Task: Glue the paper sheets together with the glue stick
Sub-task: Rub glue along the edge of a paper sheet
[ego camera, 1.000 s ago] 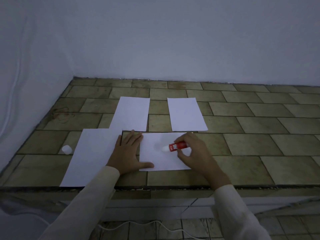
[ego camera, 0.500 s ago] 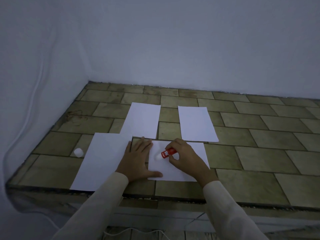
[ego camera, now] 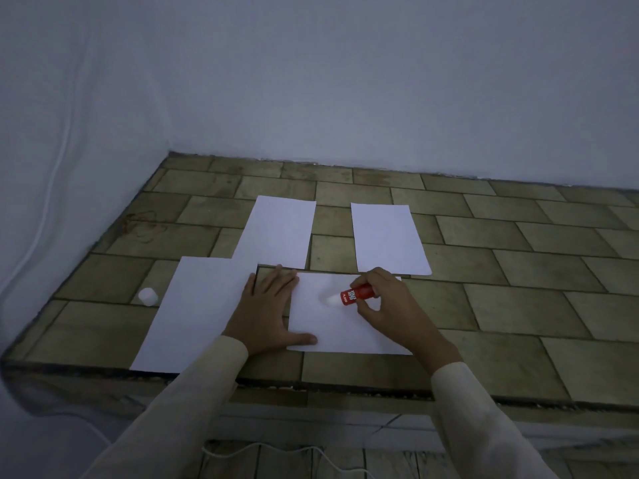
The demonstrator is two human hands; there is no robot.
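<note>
A tiled ledge (ego camera: pixel 518 305) runs along a plain white wall in dim light. Far left on it stands the white cap (ego camera: pixel 148 296), off the stick and apart from the papers. Just right of it lies the big sheet (ego camera: pixel 193 312), whose far corner touches or slightly overlaps the back-left sheet (ego camera: pixel 276 233); which of the two cannot be told. The left hand (ego camera: pixel 266 312) lies flat with straight fingers. Its palm is on the tile between the papers and its thumb presses the near-left corner of the small sheet (ego camera: pixel 345 333) to keep it from sliding. On that sheet's upper middle rests the white tip of the glue stick (ego camera: pixel 352 294), tilted with the tip pointing left. The right hand (ego camera: pixel 387 305) pinches its red barrel between thumb and curled fingers. The back-right sheet (ego camera: pixel 387 236) lies just beyond, untouched. Over the last second the tip went from mid-sheet towards the left edge and has now come partway back. That reads as a back-and-forth spreading stroke. Gluing of this sheet looks to be in progress, with its lower half probably still dry and no sheets joined yet.
</note>
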